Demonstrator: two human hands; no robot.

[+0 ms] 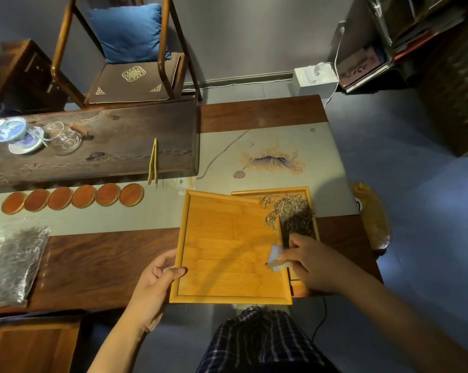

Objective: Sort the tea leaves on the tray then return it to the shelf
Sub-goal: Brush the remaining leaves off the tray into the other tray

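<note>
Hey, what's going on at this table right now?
A person is sorting tea leaves. The left hand grips the near-left edge of a bamboo tray, tilted over a second tray beneath. The right hand holds a small pale scraper at the tray's right edge. The leaves lie heaped at the far right corner.

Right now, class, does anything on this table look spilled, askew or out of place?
Yes. The near tray lies askew, overlapping the far tray, and tea leaves straddle both, some strewn loosely at the pile's left edge.
</note>
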